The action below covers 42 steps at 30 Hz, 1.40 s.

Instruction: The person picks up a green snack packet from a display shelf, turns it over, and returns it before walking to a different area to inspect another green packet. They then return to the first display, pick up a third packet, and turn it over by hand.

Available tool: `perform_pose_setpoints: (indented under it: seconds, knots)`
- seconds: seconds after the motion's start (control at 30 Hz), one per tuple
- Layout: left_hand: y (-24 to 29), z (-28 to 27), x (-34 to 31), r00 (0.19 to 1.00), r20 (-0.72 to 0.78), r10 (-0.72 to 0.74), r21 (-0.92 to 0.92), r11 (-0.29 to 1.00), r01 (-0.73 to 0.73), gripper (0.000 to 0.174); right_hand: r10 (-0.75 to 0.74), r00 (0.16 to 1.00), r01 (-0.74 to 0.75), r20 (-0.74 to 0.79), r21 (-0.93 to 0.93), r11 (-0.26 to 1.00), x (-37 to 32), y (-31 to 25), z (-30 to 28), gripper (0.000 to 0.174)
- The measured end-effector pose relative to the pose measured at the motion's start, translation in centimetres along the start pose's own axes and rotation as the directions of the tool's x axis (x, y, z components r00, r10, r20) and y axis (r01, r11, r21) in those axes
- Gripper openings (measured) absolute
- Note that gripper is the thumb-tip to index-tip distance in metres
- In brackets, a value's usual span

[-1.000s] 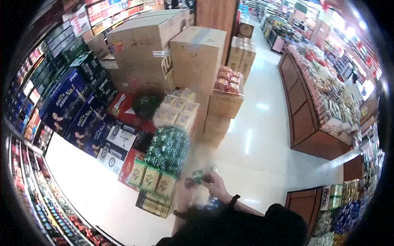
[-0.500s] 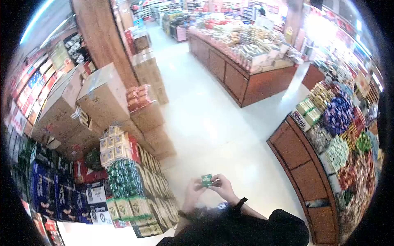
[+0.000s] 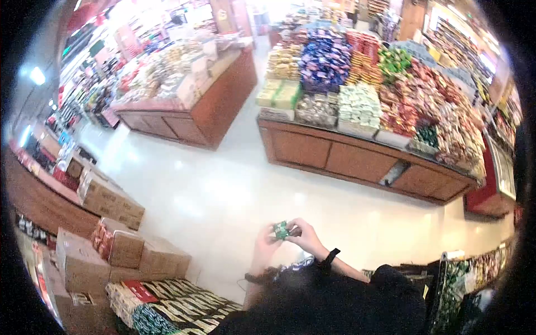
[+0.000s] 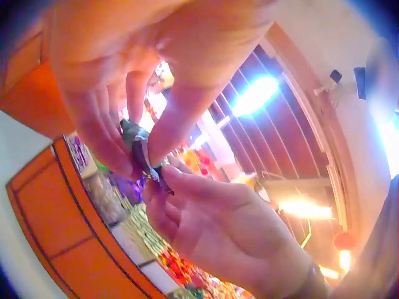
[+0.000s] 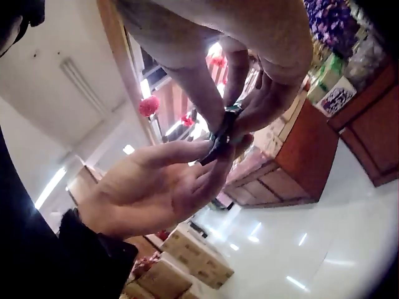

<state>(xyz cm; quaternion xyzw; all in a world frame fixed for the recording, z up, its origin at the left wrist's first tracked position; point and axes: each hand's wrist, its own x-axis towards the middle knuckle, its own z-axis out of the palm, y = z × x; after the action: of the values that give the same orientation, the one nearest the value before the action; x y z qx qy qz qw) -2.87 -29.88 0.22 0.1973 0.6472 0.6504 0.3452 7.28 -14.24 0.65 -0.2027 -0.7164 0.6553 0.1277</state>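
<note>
A small green packet [image 3: 281, 229] with light print is held up in front of the person's body, between both hands. The left hand [image 3: 266, 244] pinches its left side, and the right hand [image 3: 306, 239] pinches the opposite side. In the left wrist view the crinkled, shiny packet [image 4: 135, 138] sits between the left thumb and fingers, with the right fingertips at its lower end. From the right wrist, much of the packet [image 5: 225, 128] is hidden by fingers; its dark, crumpled edge shows. What the packet contains cannot be seen.
A wooden display counter [image 3: 335, 153] heaped with wrapped goods stands ahead to the right. Another counter [image 3: 215, 111] is further left, across the pale shiny floor [image 3: 223, 192]. Cardboard boxes [image 3: 84, 262] and stacked packaged goods [image 3: 187, 298] stand at the lower left.
The head view has swung right, from the stacked boxes to the display counters. The hands, blurred at first, keep holding the green packet together.
</note>
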Motion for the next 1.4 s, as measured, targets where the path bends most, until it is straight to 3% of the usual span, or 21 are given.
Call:
perform_pose_setpoints:
  seconds: [0.07,0.1,0.2,0.37,0.47,0.57,0.73,0.87,0.97,1.13,1.27,1.33,1.4]
  knots:
    - [-1.4,4.1,3.4,0.995,0.096,0.031,-0.023,0.999,-0.029,0.062,-0.032,0.995,0.032,-0.093,0.003,0.999,-0.4,0.9,-4.8,0.031]
    - [-0.8,6.1,4.6,0.988,0.147,0.037,0.021,0.999,-0.041,0.062,-0.018,0.991,0.031,-0.136,0.094,0.995,-0.8,1.4,-6.6,0.03]
    - [-0.3,12.3,7.9,0.956,0.293,-0.005,0.087,0.996,-0.021,0.06,0.01,0.951,-0.006,-0.308,0.013,1.0,-2.2,2.4,-12.0,0.03]
    - [-0.3,21.0,11.9,0.837,0.536,-0.106,0.18,0.984,0.009,0.056,0.146,0.829,-0.064,-0.541,0.167,0.984,-5.2,5.2,-18.1,0.033]
    - [-2.1,25.3,14.3,0.767,0.631,-0.115,0.263,0.962,-0.072,0.058,0.185,0.753,-0.054,-0.632,0.221,0.974,-6.3,6.4,-21.2,0.034]
    - [-2.0,29.5,16.1,0.7,0.685,-0.2,0.231,0.971,0.052,0.057,0.207,0.69,-0.059,-0.694,0.231,0.971,-6.6,7.8,-24.4,0.033]
    - [-1.4,37.3,21.4,0.607,0.763,-0.223,0.29,0.957,-0.013,0.059,0.245,0.568,-0.054,-0.785,0.261,0.964,-5.1,9.1,-31.2,0.034]
    - [-1.8,44.9,26.8,0.545,0.825,-0.148,0.258,0.958,-0.13,0.059,0.276,0.483,-0.107,-0.831,0.257,0.96,-3.2,8.5,-38.7,0.035]
    - [-2.7,50.8,31.1,0.482,0.872,-0.088,0.174,0.975,-0.138,0.058,0.258,0.451,-0.137,-0.855,0.219,0.966,-1.7,8.6,-45.3,0.037]
    - [-0.9,59.6,35.8,0.439,0.891,-0.119,0.162,0.985,-0.063,0.059,0.185,0.37,-0.088,-0.911,0.165,0.982,0.1,8.8,-54.1,0.039]
    - [-1.4,65.2,38.2,0.417,0.9,-0.129,0.145,0.989,-0.007,0.06,0.225,0.252,-0.058,-0.941,0.218,0.974,1.0,9.4,-58.6,0.037]
    - [-1.8,67.5,39.3,0.418,0.898,-0.137,0.144,0.989,0.014,0.059,0.243,0.237,-0.016,-0.941,0.246,0.969,1.5,10.2,-60.9,0.036]
    - [-2.7,69.4,41.1,0.421,0.902,-0.101,0.163,0.98,-0.114,0.058,0.265,0.235,0.018,-0.935,0.276,0.961,1.8,11.1,-63.6,0.035]
